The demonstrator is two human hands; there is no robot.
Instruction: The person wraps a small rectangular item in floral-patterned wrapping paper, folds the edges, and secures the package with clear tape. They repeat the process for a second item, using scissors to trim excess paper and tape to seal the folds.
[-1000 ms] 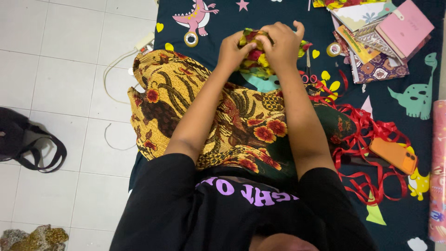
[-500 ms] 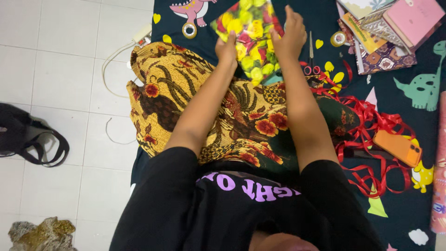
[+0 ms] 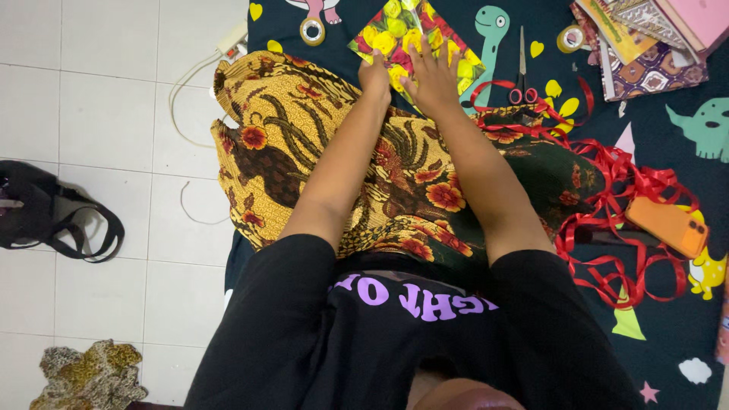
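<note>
Both arms stretch straight forward over the lap, which is covered by a yellow-brown flowered cloth (image 3: 334, 152). Left hand (image 3: 374, 76) sits at the near left edge of the flowered wrapping paper (image 3: 395, 34), fingers curled down onto that edge; whether the grip pinches the paper or just presses it, cannot tell. Right hand (image 3: 433, 76) lies flat on the paper, palm down, fingers spread and pointing away from the body, grip open, pressing the sheet onto the dark dinosaur-print blanket (image 3: 683, 326).

Counts: one sheet of wrapping paper, two tape rolls (one (image 3: 311, 30) just left of the paper, one (image 3: 569, 38) to the right near the books), one pair of scissors (image 3: 521, 72), one orange phone (image 3: 668, 226), one tangle of red ribbon (image 3: 615, 212), one stack of books (image 3: 645, 38) at top right, one black bag (image 3: 45, 220) on the white tiled floor (image 3: 91, 114), one white cable (image 3: 194, 83) by the blanket edge.

Paper lies flat, turned like a diamond, a corner pointing toward the right; its far part runs out of the top of the view, so long axis cannot be told. It sits just past the knees, between the left tape roll and the scissors. Scissors lie with blades pointing away, red handles near
</note>
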